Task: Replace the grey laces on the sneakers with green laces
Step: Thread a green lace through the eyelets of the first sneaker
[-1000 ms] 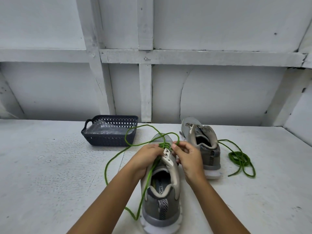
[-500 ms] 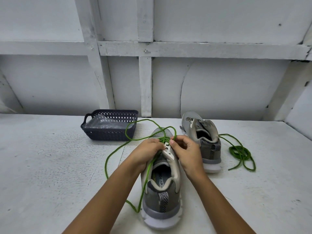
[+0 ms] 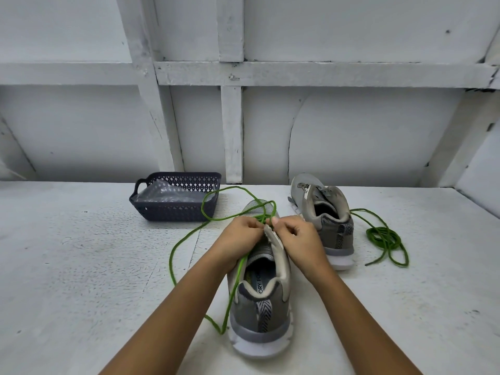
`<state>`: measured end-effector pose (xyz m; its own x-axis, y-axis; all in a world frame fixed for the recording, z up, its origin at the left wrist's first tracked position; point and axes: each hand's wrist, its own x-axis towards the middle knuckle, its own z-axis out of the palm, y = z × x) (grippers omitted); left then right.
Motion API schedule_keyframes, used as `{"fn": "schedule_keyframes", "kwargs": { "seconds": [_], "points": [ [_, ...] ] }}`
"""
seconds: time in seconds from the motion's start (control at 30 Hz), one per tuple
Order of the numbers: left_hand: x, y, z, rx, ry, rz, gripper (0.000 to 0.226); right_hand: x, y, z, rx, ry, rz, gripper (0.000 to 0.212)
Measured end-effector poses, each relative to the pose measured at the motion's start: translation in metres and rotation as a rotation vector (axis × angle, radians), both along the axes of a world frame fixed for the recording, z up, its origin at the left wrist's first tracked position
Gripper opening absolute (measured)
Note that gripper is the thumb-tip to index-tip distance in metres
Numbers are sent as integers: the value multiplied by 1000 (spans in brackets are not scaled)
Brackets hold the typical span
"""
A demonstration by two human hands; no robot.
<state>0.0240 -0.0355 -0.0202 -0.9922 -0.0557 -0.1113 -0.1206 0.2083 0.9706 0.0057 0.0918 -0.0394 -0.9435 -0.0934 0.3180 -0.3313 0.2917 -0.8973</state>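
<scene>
Sneaker (image 3: 259, 307) stood at the desk's (image 3: 81, 266) front edge; left hand (image 3: 240, 235) fingers pinched the green lace (image 3: 173, 255), right hand (image 3: 299, 236) fingers gripped its pale eyelet flap (image 3: 273, 238)

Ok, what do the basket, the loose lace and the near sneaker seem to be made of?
Basket: probably dark matt plastic, going by the moulded handle and the diamond cut-outs in its walls.
Lace: apparently green woven cord; it bends in soft loops and has a dull surface.
Sneaker: the grey upper looks like knit or mesh textile; the white matt sole looks like foam or rubber.
</scene>
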Motion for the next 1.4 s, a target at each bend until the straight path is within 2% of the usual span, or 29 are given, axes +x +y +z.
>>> {"fn": "schedule_keyframes", "kwargs": {
  "seconds": [0.07, 0.1, 0.17, 0.23, 0.27, 0.4, 0.5, 0.57, 0.6, 0.73, 0.8, 0.83, 0.87, 0.93, 1.03, 1.13, 1.2, 1.3, 1.4],
  "points": [
    [0, 0, 0, -77, 5, -16, 24, 3, 1, 2, -55, -87, 79, 41],
    [1, 1, 0, -122, 14, -25, 14, 5, 1, 2, -66, -109, 135, 42],
    [0, 1, 0, -198, 16, -34, 28, 9, 0, 2, -56, -134, 193, 32],
    [-1, 1, 4, -190, 18, -29, 20, 12, -3, 4, -128, -189, 162, 20],
    [-1, 1, 7, -167, 13, -28, 16, 12, -5, 4, -171, -217, 124, 22],
    [-2, -1, 9, -168, 2, 17, 19, 17, -11, 1, -278, -260, 11, 43],
    [3, -7, 11, -112, 25, 129, 16, 25, -13, 2, -280, -269, -6, 68],
    [6, -18, 19, 26, 67, 227, 17, 27, -12, 3, -265, -259, -10, 67],
    [6, -27, 24, 155, 84, 268, 18, 28, -12, 4, -254, -259, -8, 62],
    [9, -73, 42, 812, 146, 385, 29, 28, -8, 2, -248, -261, -19, 50],
    [9, -98, 43, 965, 199, 520, 31, 27, -9, 1, -259, -264, -26, 50],
    [8, -110, 41, 950, 212, 611, 29, 27, -9, 0, -267, -264, -29, 49],
    [6, -119, 40, 873, 209, 696, 26, 28, -9, 0, -275, -264, -33, 47],
    [6, -127, 36, 545, 155, 740, 26, 30, -10, 0, -286, -255, -34, 42],
    [9, -104, 31, -86, 47, 435, 26, 32, -8, 1, -277, -230, -9, 39],
    [8, -68, 31, -592, 112, 117, 45, 34, -7, -1, -229, -230, 74, 34],
    [1, -44, 37, -787, 144, -30, 49, 36, -6, -5, -191, -243, 86, 43],
    [-7, -12, 45, -998, 114, -252, 34, 33, -6, -10, -217, -249, 68, 42],
    [-13, 4, 46, -1172, 77, -328, 27, 33, -7, -13, -219, -264, 24, 40]
  ]
}}
